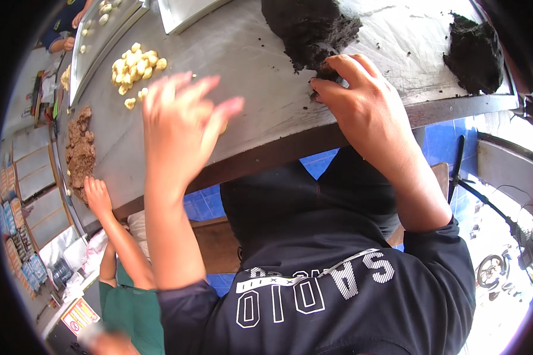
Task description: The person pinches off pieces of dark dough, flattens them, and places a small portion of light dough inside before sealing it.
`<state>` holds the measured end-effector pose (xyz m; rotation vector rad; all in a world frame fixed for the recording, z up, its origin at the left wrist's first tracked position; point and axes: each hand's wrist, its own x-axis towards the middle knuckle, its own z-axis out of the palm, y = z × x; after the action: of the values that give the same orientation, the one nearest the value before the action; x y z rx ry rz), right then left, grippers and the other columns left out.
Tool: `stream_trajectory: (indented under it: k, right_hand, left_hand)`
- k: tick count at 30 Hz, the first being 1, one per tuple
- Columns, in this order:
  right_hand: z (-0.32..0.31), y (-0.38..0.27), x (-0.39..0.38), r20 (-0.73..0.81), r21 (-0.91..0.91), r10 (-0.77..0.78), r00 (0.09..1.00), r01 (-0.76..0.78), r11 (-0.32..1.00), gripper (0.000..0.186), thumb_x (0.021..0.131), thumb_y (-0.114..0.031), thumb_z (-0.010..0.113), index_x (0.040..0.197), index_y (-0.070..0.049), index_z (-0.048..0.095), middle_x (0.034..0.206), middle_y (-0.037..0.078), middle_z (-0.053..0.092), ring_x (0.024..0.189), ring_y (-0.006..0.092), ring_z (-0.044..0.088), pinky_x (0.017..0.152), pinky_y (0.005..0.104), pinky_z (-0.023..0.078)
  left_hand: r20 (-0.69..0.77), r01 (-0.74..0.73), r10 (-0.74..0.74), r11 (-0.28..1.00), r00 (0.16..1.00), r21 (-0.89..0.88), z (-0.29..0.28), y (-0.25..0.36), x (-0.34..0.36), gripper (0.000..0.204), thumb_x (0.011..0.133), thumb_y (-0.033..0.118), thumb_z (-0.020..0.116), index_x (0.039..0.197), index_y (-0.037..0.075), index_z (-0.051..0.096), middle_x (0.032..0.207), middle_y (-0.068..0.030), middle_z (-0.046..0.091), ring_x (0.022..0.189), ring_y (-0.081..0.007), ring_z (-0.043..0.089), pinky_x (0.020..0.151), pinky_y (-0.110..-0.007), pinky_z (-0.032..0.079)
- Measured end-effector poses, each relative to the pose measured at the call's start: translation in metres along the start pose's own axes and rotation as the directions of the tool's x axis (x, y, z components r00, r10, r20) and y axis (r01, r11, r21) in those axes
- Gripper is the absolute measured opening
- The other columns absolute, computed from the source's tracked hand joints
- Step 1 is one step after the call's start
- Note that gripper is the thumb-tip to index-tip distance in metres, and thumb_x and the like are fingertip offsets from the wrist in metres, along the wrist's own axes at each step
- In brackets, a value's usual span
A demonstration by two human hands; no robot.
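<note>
My right hand (364,100) has its thumb and fingers closed round a small piece of black dough (327,72), at the near edge of a large black dough mass (305,29). My left hand (180,121), blurred by motion, hovers over the table with its fingers spread. Just beyond it lies a heap of small pale-yellow dough balls (133,68), with a few strays close to the fingers. A bit of yellow shows by the left hand's edge, mostly hidden. Dark crumbs dot the surface near the black dough.
The metal-topped table (260,112) has a dark front edge. Another black lump (475,54) sits at its right end. On the left are brown dough (80,145), a co-worker's hand (99,195) touching it, and a tray (103,44) with pale balls. A tripod (459,177) stands right.
</note>
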<state>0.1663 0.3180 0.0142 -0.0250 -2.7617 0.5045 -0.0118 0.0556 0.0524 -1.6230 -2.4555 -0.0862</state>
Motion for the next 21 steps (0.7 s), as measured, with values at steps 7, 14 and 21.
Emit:
stream_trajectory:
  k: [7, 14, 21]
  right_hand:
    - [0.001, 0.001, 0.005, -0.113, 0.044, 0.072, 0.991, -0.067, 0.997, 0.014, 0.092, -0.005, 0.081, 0.104, -0.004, 0.073, 0.116, 0.014, 0.069, 0.111, 0.0364, 0.07, 0.093, 0.0472, 0.062]
    - [0.012, 0.014, 0.011, -0.092, 0.031, -0.112, 0.989, 0.116, 0.993, 0.011, 0.09, -0.011, 0.079, 0.098, -0.007, 0.074, 0.106, 0.011, 0.067, 0.106, 0.0333, 0.069, 0.088, 0.0457, 0.061]
    - [-0.013, 0.015, 0.013, 0.009, 0.189, -0.016, 1.0, 0.014, 0.982, 0.022, 0.091, -0.013, 0.085, 0.109, -0.008, 0.073, 0.111, 0.011, 0.068, 0.109, 0.0371, 0.069, 0.094, 0.0473, 0.06]
  left_hand:
    - [-0.607, -0.018, -0.047, 0.995, 0.794, -0.1, 0.074, 0.002, 0.058, 0.035, 0.105, 0.028, 0.081, 0.077, 0.015, 0.065, 0.078, 0.001, 0.067, 0.082, -0.0232, 0.065, 0.091, -0.042, 0.043]
    - [-0.657, -0.348, 0.231, 0.936, 0.718, -0.051, 0.072, 0.029, 0.05, 0.033, 0.103, 0.018, 0.08, 0.075, 0.013, 0.063, 0.079, -0.0024, 0.064, 0.073, -0.0243, 0.061, 0.09, -0.038, 0.044]
    - [-0.348, 0.3, -0.518, 0.801, 0.781, -0.518, 0.044, -0.017, 0.005, 0.026, 0.111, 0.028, 0.078, 0.099, 0.007, 0.087, 0.074, -0.003, 0.07, 0.065, -0.0159, 0.059, 0.072, -0.035, 0.046]
